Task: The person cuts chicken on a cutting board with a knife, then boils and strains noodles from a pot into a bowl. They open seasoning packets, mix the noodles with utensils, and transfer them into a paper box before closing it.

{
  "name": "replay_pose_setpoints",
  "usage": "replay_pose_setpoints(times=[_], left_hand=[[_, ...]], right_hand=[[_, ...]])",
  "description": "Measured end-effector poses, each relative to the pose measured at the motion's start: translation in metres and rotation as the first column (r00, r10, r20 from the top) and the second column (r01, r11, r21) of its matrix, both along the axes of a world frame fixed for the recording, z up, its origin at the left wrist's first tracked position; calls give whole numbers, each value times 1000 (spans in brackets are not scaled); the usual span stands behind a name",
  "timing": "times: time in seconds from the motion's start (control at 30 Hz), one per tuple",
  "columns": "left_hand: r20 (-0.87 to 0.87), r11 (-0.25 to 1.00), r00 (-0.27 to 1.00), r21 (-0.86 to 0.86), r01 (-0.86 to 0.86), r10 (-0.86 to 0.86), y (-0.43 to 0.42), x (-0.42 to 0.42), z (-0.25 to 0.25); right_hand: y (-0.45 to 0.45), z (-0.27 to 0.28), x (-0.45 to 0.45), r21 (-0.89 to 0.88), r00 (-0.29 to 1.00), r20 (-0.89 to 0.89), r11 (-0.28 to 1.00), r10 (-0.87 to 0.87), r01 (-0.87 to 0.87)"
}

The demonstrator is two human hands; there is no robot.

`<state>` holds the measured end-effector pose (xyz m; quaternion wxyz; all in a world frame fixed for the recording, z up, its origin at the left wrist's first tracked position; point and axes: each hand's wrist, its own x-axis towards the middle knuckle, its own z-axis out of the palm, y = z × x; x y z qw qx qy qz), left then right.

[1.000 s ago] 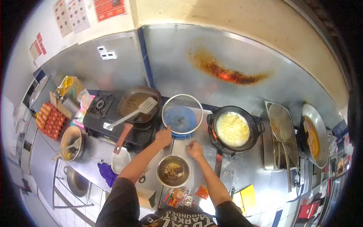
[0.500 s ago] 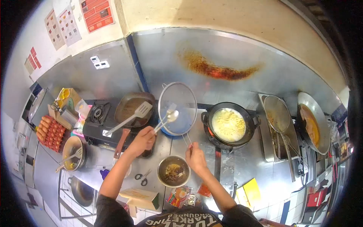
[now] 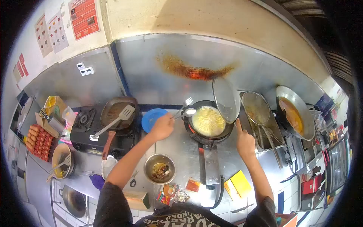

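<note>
My left hand (image 3: pixel 162 126) is closed around the handles of a fork (image 3: pixel 187 101) and a spoon (image 3: pixel 189 112), whose heads reach the left rim of a black pan (image 3: pixel 202 141). Noodles (image 3: pixel 208 121) in pale, cloudy liquid fill the pan's middle. On the right, my right hand (image 3: pixel 245 142) grips the handle of a round mesh strainer (image 3: pixel 226 99), its index finger stretched along it. The strainer is tilted upright over the pan's right edge. Nearer to me, a metal bowl (image 3: pixel 160 169) holds dark and pale seasoning. A blue plate (image 3: pixel 150 120) lies behind my left hand.
Left stand a stove with a square pan (image 3: pixel 118 109) and spatula (image 3: pixel 113 123), and an egg tray (image 3: pixel 39 142). Right are a metal tray with a skimmer (image 3: pixel 257 108) and a wok (image 3: pixel 297 113) of brown oil. Noodle packets (image 3: pixel 170 193) and a yellow packet (image 3: pixel 238 184) lie in front.
Both hands have moved right, bringing the fork, spoon and strainer from above the blue plate to the noodle pan. The camera view has shifted somewhat to the right.
</note>
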<state>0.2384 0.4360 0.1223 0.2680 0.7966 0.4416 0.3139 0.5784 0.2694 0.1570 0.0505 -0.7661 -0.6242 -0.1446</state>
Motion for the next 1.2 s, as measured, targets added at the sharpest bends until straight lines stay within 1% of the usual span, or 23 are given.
replay_pose_setpoints(times=[0.03, 0.07, 0.1, 0.13, 0.2, 0.33, 0.4, 0.43, 0.5, 0.53, 0.57, 0.6, 0.63, 0.67, 0.7, 0.73, 0.83, 0.9, 0.93, 1.0, 1.07, 1.13, 1.2], left_hand=[[2, 1000, 1000, 7, 6, -6, 4, 21, 0], [-151, 998, 987, -37, -52, 46, 9, 40, 2], [-303, 990, 949, -72, -117, 91, 12, 56, 6], [-304, 991, 949, -70, -112, 86, 14, 68, 7], [-510, 989, 860, -107, -99, 31, 19, 87, 8], [-522, 994, 852, -59, -95, 51, 26, 111, -10], [-669, 981, 719, -84, 176, -186, 42, 123, -22], [-671, 982, 719, -84, 170, -182, 45, 129, -31], [-641, 977, 738, -130, 167, -212, 59, 142, -54], [-645, 979, 737, -126, 161, -204, 72, 149, -68], [-737, 927, 565, -251, 280, -370, 88, 157, -83], [-769, 891, 461, -320, 321, -442, 88, 161, -80], [-784, 848, 354, -391, 357, -511, 89, 166, -78], [-637, 862, 616, -485, 146, -463, 76, 168, -60], [-471, 799, 824, -600, -39, -314, 72, 174, -53], [-477, 802, 823, -595, -44, -309, 72, 180, -44], [-538, 816, 787, -572, -80, -300, 78, 197, -31], [-617, 917, 696, -366, 161, -368, 73, 208, -19], [-622, 919, 694, -363, 154, -362, 71, 216, -13], [-772, 928, 519, -264, 265, -367, 63, 228, -1], [-779, 935, 522, -251, 249, -348, 36, 232, 31], [-784, 941, 524, -241, 238, -333, 32, 237, 38], [-873, 878, 357, -150, 454, -334, 44, 240, 33]], right_hand=[[5, -3, 7, -93, 994, 107, 995, -21, 31], [7, -2, 7, -130, 987, 158, 990, -32, 53], [10, -6, 9, -122, 986, 160, 991, -38, 58], [12, -13, 11, -145, 985, 169, 988, -30, 55], [9, -14, 9, -202, 983, 184, 978, -17, 54], [7, -16, 7, -289, 994, 109, 957, 22, 10], [9, -14, 5, -300, 999, -6, 953, 44, -44], [10, -15, 8, -299, 999, -9, 953, 50, -51], [11, -21, 14, -229, 985, -154, 967, 76, -111], [11, -23, 17, -224, 984, -157, 968, 84, -118], [9, -26, 19, -189, 969, -237, 975, 67, -114], [7, -29, 22, -158, 947, -316, 982, 53, -107], [6, -33, 26, -154, 945, -321, 981, 59, -113], [4, -37, 29, -130, 911, -406, 981, 78, -142], [2, -39, 32, -103, 868, -486, 981, 97, -167], [1, -39, 32, -96, 866, -490, 981, 102, -170], [-1, -46, 31, -74, 765, -640, 984, 79, -163], [4, -70, 37, 48, 733, -647, 971, 207, -232], [5, -78, 40, 53, 729, -651, 970, 214, -237], [3, -86, 39, 56, 566, -811, 983, 147, -176], [1, -93, 35, 48, 538, -834, 987, 123, -151], [1, -112, 34, 35, 511, -854, 992, 93, -122], [5, -141, 31, 104, 396, -909, 990, 133, -92]])
